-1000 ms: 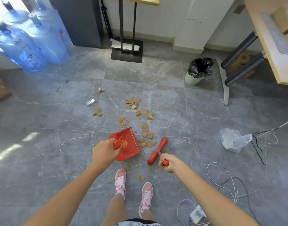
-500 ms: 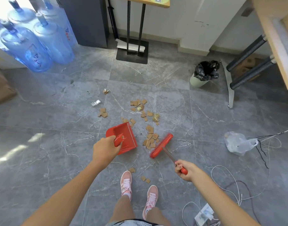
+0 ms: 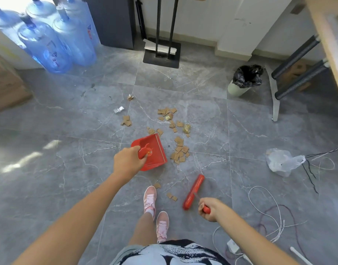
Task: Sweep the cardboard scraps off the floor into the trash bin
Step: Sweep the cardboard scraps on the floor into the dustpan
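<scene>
Brown cardboard scraps (image 3: pixel 178 150) lie scattered over the grey tile floor ahead of me. A few more scraps (image 3: pixel 172 196) rest near my pink shoes. My left hand (image 3: pixel 127 162) grips the handle of a red dustpan (image 3: pixel 151 152), which is held just left of the main pile. My right hand (image 3: pixel 212 208) holds the handle of a red brush (image 3: pixel 193 192), whose head is pulled back toward my feet, apart from the pile. A pale trash bin with a black liner (image 3: pixel 244 79) stands at the far right by a table leg.
Blue water jugs (image 3: pixel 49 41) stand at the far left beside a cardboard box (image 3: pixel 5 87). A black stand base (image 3: pixel 161 54) is at the back. A plastic bag (image 3: pixel 282 161) and loose white cables (image 3: pixel 269 217) lie on the right. A table frame (image 3: pixel 275 100) stands near the bin.
My right hand pulled the brush back from the scrap pile toward my feet. The dustpan stayed beside the pile in my left hand.
</scene>
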`<state>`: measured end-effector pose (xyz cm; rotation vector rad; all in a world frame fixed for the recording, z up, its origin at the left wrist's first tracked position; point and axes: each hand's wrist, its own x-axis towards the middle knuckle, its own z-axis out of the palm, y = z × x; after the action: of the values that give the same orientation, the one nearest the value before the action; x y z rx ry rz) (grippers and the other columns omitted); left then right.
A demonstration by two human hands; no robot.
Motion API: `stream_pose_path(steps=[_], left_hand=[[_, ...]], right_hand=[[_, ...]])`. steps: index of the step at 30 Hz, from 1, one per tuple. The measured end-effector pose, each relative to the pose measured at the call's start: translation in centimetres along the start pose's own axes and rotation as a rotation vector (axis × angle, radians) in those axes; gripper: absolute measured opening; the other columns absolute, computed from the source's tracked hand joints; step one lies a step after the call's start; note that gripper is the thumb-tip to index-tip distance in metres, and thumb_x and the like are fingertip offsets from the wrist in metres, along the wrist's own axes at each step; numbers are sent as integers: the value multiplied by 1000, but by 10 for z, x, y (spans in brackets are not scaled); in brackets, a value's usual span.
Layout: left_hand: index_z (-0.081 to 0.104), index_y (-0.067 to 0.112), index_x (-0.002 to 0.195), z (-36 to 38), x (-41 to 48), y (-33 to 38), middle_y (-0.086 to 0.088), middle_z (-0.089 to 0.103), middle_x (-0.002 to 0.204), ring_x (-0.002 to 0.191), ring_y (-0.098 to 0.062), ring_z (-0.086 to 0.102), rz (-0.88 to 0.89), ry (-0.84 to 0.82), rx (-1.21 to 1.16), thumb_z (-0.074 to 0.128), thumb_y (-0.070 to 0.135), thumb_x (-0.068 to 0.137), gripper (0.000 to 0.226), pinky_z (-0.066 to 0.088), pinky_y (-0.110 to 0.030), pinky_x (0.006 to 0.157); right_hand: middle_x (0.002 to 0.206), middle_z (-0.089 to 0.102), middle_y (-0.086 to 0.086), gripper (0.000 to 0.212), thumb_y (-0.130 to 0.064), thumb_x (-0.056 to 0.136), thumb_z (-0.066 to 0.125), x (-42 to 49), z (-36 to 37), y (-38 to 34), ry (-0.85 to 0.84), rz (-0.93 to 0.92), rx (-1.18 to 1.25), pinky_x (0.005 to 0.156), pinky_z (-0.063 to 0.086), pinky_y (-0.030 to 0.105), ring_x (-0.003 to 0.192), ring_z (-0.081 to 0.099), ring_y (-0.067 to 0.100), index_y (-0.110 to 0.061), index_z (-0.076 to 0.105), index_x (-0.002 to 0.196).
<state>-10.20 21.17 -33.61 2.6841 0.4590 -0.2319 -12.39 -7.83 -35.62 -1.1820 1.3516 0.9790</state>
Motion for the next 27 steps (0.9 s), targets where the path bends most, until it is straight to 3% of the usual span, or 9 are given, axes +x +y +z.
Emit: stream_pose_path(steps=[3,7,10,14,17,19,21,23,27], left_hand=[[56,11,70,4,-21,1,-8,63,64,64,-30,62,-11,19,-9,59,45,86,37,49,-34,54],[52,12,66,6,-40,-8,-9,63,61,62,-32,61,-15,34,-4,62,42,86,37,44,-32,52],[54,11,66,4,-43,-21,-8,63,60,61,-31,62,-25,33,10,63,43,85,38,42,-31,51],[57,12,68,-5,-31,-34,-6,63,61,61,-30,62,-28,17,21,60,45,86,38,46,-33,52],[55,13,66,-11,-20,-45,-5,62,60,60,-29,62,-40,3,17,59,47,86,40,46,-32,51],[55,13,65,-13,-15,-51,-5,62,59,59,-28,61,-47,1,11,59,47,86,40,44,-30,50],[53,14,64,-16,-6,-59,-4,61,58,57,-27,61,-59,-4,9,59,48,86,41,44,-30,50],[50,16,63,-19,1,-66,-3,60,57,57,-26,61,-66,-10,11,58,50,85,42,48,-31,50],[49,16,62,-24,10,-71,-2,59,57,56,-25,60,-64,-5,-19,58,48,86,41,45,-30,49]], right_hand=[[24,29,2,37,12,93,25,1,12,26,-38,3,39,24,28,6,12,26,8,-7,35,63],[43,36,3,37,10,95,20,-3,37,42,-110,-10,147,23,23,6,14,23,5,-6,41,69],[35,41,8,34,12,93,19,-7,55,35,-126,-44,261,24,26,6,12,27,7,-4,36,68],[58,37,10,29,11,93,27,-9,74,9,-128,-62,441,25,31,9,13,32,13,-5,36,71],[41,39,9,27,6,94,32,-7,83,-16,-172,-35,602,27,34,10,15,32,13,-8,35,72],[43,40,10,24,5,94,31,-5,85,-30,-184,-39,630,26,33,10,15,33,14,-8,36,74],[52,40,13,17,5,94,30,-2,92,-41,-202,-40,632,25,33,12,15,32,15,-7,39,88],[46,39,13,16,5,95,30,0,97,-51,-212,-42,642,25,32,12,15,32,14,-8,38,101],[38,37,7,19,2,96,33,-3,98,-67,-257,-43,715,25,31,13,17,34,13,-7,41,81]])
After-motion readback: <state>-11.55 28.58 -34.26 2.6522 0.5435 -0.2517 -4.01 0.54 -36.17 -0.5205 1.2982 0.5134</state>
